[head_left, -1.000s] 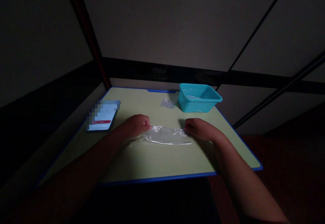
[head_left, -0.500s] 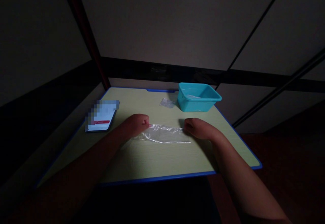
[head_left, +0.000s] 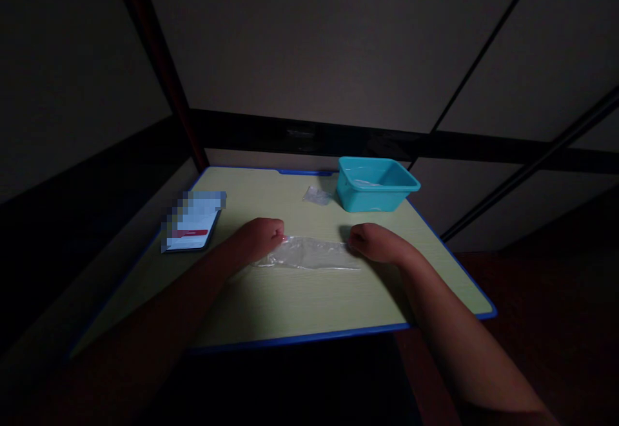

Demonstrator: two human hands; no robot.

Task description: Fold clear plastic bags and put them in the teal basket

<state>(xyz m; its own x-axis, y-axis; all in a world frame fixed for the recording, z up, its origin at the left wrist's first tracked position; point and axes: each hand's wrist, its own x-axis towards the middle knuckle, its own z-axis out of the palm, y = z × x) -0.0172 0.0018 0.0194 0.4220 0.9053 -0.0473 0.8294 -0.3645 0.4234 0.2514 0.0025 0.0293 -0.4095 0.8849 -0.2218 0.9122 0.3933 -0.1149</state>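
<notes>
A clear plastic bag point(head_left: 314, 255) is stretched sideways between my two hands, just over the middle of the table. My left hand point(head_left: 265, 234) is closed on its upper left part, and a loose end trails under my left wrist. Closed on the upper right corner is my right hand point(head_left: 370, 240). The bag looks flat, with a few shiny creases, and its lower edge hangs toward me. I cannot make out anything inside it.
A turquoise plastic basket point(head_left: 377, 202) with something pale inside stands at the back right of the table point(head_left: 309, 310). Beside it lies a small clear packet point(head_left: 316, 195). A phone point(head_left: 196, 220) with a lit screen rests at the left. Panelled cabinets point(head_left: 300, 46) rise behind.
The bag's lower edge has flattened and risen slightly, with fewer creases showing. Both hands keep their grip in nearly the same place.
</notes>
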